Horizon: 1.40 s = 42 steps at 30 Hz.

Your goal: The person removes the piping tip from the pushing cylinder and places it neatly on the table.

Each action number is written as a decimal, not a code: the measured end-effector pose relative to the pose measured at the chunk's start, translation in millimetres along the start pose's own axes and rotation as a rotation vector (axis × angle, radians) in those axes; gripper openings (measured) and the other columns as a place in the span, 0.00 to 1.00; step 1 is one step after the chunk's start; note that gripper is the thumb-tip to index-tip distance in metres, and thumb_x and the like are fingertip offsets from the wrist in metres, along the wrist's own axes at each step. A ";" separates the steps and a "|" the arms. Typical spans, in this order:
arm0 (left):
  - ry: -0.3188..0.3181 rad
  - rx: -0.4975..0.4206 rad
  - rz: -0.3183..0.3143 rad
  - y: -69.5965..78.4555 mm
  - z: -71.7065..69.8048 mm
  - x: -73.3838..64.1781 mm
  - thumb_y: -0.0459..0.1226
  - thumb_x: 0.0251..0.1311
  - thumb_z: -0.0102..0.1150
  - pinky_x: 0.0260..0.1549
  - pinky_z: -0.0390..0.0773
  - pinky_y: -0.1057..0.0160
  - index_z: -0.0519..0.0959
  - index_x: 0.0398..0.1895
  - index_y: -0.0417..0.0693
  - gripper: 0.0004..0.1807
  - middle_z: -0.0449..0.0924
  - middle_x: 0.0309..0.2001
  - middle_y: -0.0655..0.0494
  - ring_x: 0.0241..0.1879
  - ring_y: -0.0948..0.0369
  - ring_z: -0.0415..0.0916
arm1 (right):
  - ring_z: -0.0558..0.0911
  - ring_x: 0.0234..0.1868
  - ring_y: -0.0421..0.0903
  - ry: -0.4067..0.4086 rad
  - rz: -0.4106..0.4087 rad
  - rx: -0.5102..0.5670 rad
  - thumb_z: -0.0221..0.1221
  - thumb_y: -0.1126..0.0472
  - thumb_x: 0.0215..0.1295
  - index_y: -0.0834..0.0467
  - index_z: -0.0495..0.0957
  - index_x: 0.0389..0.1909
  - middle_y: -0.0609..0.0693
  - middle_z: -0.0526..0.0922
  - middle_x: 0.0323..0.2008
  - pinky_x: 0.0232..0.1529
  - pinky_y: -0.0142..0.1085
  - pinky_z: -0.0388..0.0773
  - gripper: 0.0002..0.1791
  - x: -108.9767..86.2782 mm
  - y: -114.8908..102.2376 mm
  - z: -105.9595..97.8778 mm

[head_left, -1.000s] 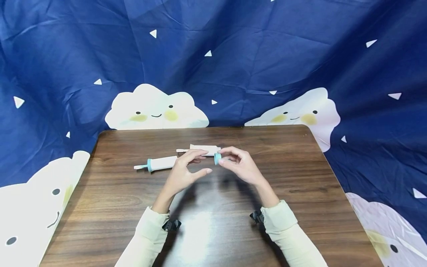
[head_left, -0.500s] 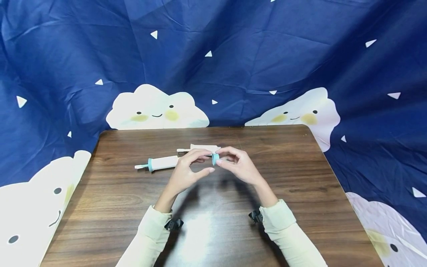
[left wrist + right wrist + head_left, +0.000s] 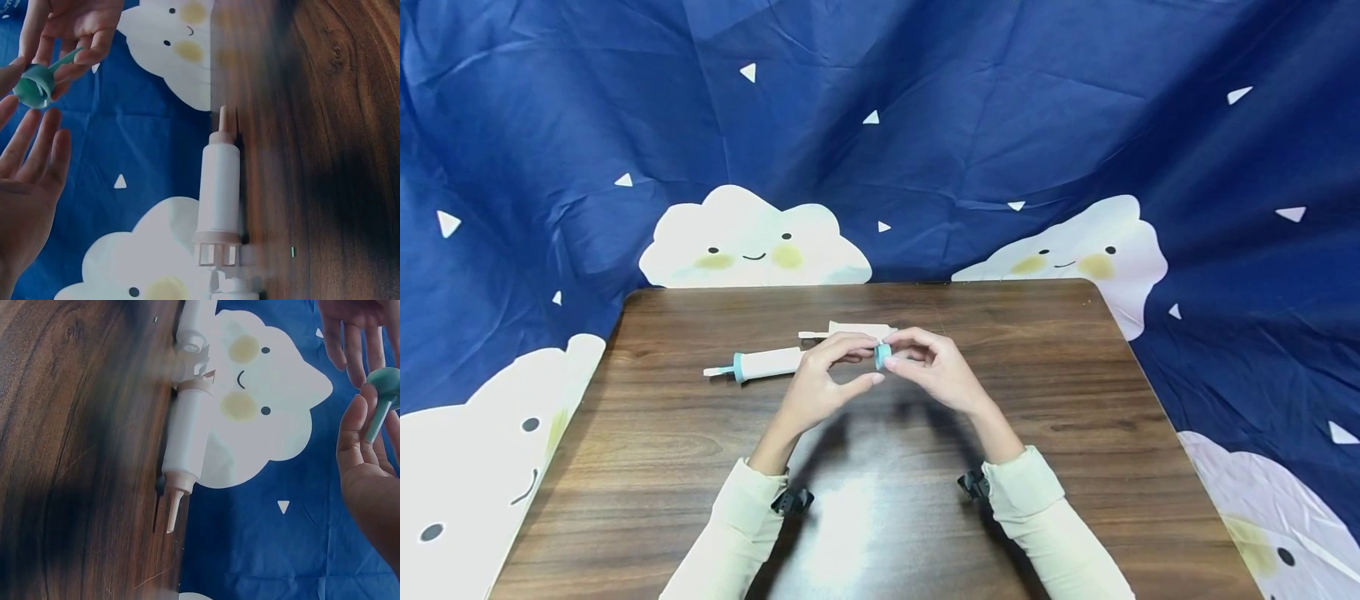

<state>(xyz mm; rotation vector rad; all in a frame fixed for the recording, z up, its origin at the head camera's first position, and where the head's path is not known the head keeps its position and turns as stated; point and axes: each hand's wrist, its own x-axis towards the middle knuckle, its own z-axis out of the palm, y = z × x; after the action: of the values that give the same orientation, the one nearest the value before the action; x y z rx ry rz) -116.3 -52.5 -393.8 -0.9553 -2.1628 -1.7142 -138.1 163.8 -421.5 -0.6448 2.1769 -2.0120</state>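
Note:
My right hand [image 3: 942,371] pinches a small teal cup-shaped cap [image 3: 882,357] with a thin spout, raised above the table. In the right wrist view the cap's spout [image 3: 379,420] points down across the fingers. My left hand [image 3: 820,379] is held at the cap's other side, fingers extended and fingertips right by its rim; in the left wrist view the cap's open end [image 3: 37,86] faces that hand. Behind the hands lies a white syringe-like tube [image 3: 859,331], with a pale pink collar and nozzle [image 3: 223,122] in the left wrist view.
Left of my left hand lies another white tube [image 3: 771,363] with a teal collar and a handle sticking out leftward. Both tubes lie on the brown wooden table [image 3: 1015,333]. A blue cloth [image 3: 925,167] with white clouds hangs behind the far edge.
The right hand has brought the teal cap slightly left, closer to the left hand's fingertips. The left hand has shifted slightly right. Both tubes have stayed in place.

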 end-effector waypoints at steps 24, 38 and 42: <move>0.001 -0.002 0.010 -3.5 0.7 2.6 0.21 0.54 0.70 0.47 0.82 0.44 0.81 0.48 0.29 0.17 0.81 0.49 0.38 0.45 0.46 0.82 | 0.85 0.43 0.52 -0.025 -0.014 0.031 0.64 0.73 0.65 0.69 0.79 0.53 0.61 0.83 0.48 0.43 0.35 0.83 0.16 1.8 -0.1 -0.3; 0.026 -0.010 -0.023 -1.0 -4.9 5.0 0.21 0.54 0.70 0.48 0.81 0.43 0.81 0.49 0.29 0.18 0.82 0.47 0.38 0.44 0.46 0.82 | 0.84 0.42 0.43 0.035 -0.042 0.036 0.65 0.77 0.61 0.74 0.78 0.52 0.67 0.82 0.49 0.42 0.32 0.83 0.17 1.4 -2.1 -9.0; 0.033 -0.017 -0.033 -0.8 -5.7 5.0 0.21 0.54 0.70 0.48 0.81 0.44 0.81 0.49 0.29 0.18 0.82 0.47 0.38 0.44 0.45 0.82 | 0.84 0.42 0.45 0.051 -0.052 -0.001 0.65 0.77 0.62 0.74 0.79 0.50 0.68 0.82 0.49 0.42 0.32 0.82 0.16 1.6 1.3 -11.9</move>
<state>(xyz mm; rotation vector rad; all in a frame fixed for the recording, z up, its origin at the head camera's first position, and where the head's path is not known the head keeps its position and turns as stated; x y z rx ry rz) -121.9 -56.2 -390.0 -0.8938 -2.1581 -1.7541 -144.2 174.2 -421.0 -0.6640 2.2115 -2.0748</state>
